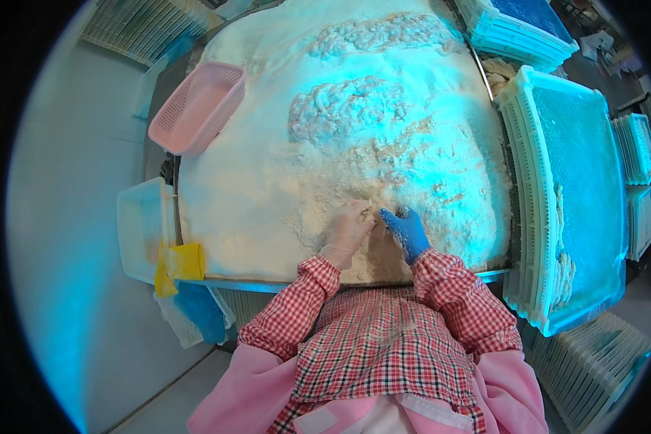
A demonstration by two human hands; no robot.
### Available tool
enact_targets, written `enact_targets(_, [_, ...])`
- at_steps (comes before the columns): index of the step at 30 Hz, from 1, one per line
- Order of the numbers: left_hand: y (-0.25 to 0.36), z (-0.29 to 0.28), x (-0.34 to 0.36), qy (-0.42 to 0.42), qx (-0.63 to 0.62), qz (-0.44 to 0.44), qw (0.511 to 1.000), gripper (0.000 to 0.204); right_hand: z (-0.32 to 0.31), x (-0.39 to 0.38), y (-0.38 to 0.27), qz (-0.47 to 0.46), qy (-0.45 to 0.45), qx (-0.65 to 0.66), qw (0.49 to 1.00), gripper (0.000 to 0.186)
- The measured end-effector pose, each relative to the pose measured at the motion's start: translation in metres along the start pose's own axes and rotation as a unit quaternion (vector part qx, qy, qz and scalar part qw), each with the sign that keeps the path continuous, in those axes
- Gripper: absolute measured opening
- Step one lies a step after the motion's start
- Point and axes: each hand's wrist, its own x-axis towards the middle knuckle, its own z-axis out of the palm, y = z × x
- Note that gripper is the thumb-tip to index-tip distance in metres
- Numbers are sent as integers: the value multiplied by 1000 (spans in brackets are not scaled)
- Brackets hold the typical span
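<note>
White powder, like flour or starch [246, 217], thickly covers the worktable. Low at its near middle, my left hand [350, 226], in a thin translucent glove, has its fingers curled in at the powder. Close on its right is my right hand [410, 233] in a blue glove, thumb toward the left hand and fingers bent. Both look closed, but what lies in the fingertips is too small and powdery to name. Just beyond them spreads loose, crumbly powder. Farther off lie a heap of pale, powder-coated lumps [347, 108] and a second such heap [387, 35].
A pink perforated basket [199, 108] sits at the table's left edge. Below it are a pale plastic bin [141, 224] and a yellow cloth or glove [182, 266]. Stacked trays [579, 181] stand along the right side, with another tray stack [517, 29] behind.
</note>
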Motion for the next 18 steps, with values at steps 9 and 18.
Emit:
enact_targets(9, [0, -58, 1, 105, -211, -54, 970, 29, -32, -12, -29, -151, 29, 170, 973, 26])
enact_targets(18, [-34, -69, -22, -13, 130, 0, 991, 37, -78, -20, -33, -403, 216, -250, 853, 42])
